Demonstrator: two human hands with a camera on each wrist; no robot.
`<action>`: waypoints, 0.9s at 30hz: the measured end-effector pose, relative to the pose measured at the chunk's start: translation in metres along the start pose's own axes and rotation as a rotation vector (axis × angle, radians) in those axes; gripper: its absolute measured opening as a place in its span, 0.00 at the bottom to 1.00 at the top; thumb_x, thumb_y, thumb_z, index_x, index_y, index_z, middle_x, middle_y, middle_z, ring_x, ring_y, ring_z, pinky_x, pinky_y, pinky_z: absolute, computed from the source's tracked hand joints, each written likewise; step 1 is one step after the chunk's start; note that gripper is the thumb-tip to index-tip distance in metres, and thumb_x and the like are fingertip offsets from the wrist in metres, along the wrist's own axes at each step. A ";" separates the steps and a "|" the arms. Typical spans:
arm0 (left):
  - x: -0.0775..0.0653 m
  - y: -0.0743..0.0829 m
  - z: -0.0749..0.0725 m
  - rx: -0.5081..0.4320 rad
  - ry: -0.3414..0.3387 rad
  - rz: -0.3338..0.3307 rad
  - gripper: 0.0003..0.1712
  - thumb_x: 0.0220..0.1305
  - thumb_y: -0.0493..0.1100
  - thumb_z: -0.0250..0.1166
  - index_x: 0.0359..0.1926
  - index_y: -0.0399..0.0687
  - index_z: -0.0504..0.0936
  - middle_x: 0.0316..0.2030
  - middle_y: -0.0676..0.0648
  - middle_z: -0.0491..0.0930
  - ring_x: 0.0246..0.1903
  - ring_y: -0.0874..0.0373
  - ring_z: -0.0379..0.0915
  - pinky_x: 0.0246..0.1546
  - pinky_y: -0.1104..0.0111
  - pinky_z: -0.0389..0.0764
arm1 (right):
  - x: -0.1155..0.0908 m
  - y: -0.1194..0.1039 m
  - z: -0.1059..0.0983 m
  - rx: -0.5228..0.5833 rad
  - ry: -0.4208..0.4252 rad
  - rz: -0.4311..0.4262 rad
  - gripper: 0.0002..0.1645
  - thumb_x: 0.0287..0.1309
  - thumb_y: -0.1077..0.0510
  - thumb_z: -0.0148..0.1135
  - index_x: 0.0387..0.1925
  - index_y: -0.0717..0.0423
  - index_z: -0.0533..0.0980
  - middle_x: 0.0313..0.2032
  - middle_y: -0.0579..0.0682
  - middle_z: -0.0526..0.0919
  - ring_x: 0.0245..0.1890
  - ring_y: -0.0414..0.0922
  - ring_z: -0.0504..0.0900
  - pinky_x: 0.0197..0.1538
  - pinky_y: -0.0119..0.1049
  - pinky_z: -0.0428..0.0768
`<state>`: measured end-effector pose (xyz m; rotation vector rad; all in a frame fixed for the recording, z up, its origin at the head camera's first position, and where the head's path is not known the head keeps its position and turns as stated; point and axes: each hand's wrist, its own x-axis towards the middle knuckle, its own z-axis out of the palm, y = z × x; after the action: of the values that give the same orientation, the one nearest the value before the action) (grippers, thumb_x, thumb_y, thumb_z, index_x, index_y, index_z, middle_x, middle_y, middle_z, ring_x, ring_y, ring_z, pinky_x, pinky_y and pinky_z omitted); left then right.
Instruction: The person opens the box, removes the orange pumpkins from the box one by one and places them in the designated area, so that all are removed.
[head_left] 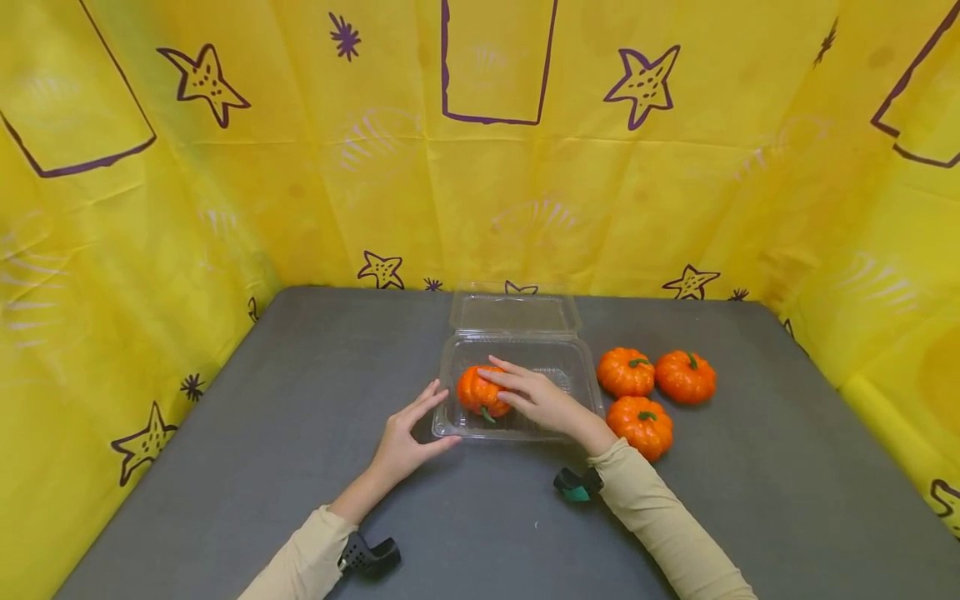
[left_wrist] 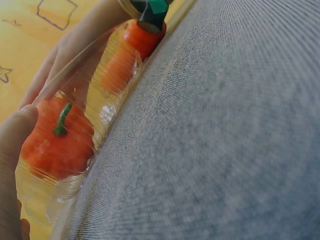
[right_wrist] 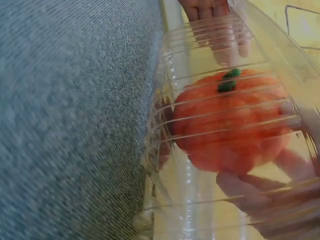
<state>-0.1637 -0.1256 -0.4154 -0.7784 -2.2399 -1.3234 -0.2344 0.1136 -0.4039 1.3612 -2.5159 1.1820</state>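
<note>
One orange pumpkin (head_left: pixel 478 390) with a green stem sits in the left part of a clear plastic clamshell container (head_left: pixel 517 432). My right hand (head_left: pixel 543 400) reaches in from the right and holds this pumpkin, fingers over its top and side. In the right wrist view the thumb (right_wrist: pixel 242 190) lies against the pumpkin (right_wrist: pixel 230 120), seen through the ribbed clear wall. My left hand (head_left: pixel 405 437) is spread around the container's near left corner, thumb (left_wrist: pixel 20 125) at the front rim and fingers by the left side, with nothing gripped.
Three more orange pumpkins stand just right of the container: one at the back (head_left: pixel 626 372), one farther right (head_left: pixel 686 377) and one nearer (head_left: pixel 641 428), close to my right forearm. The container's lid (head_left: pixel 516 313) lies folded back. A yellow patterned cloth (head_left: pixel 517 200) surrounds the grey table (head_left: pixel 337 358).
</note>
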 end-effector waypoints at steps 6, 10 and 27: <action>0.000 -0.001 0.001 0.006 0.003 0.011 0.34 0.34 0.30 0.75 0.48 0.28 0.75 0.52 0.29 0.68 0.51 0.37 0.65 0.49 0.49 0.64 | -0.003 0.000 0.000 -0.091 -0.013 -0.029 0.39 0.46 0.65 0.66 0.61 0.58 0.63 0.65 0.57 0.53 0.60 0.55 0.59 0.55 0.48 0.66; -0.001 -0.002 0.001 0.008 0.012 0.018 0.34 0.33 0.30 0.75 0.48 0.29 0.75 0.52 0.29 0.68 0.51 0.37 0.65 0.49 0.51 0.63 | -0.002 0.000 0.001 -0.128 0.032 -0.018 0.43 0.36 0.70 0.71 0.59 0.63 0.64 0.64 0.58 0.55 0.60 0.54 0.59 0.54 0.45 0.67; 0.000 0.001 0.000 0.014 0.018 0.014 0.34 0.33 0.30 0.75 0.48 0.30 0.76 0.52 0.30 0.68 0.52 0.37 0.64 0.49 0.50 0.63 | -0.004 -0.003 -0.002 -0.183 0.098 -0.003 0.41 0.39 0.59 0.73 0.53 0.72 0.64 0.55 0.66 0.67 0.50 0.53 0.73 0.52 0.42 0.70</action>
<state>-0.1629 -0.1250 -0.4152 -0.7729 -2.2240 -1.3013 -0.2307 0.1170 -0.4022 1.2323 -2.4822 0.9647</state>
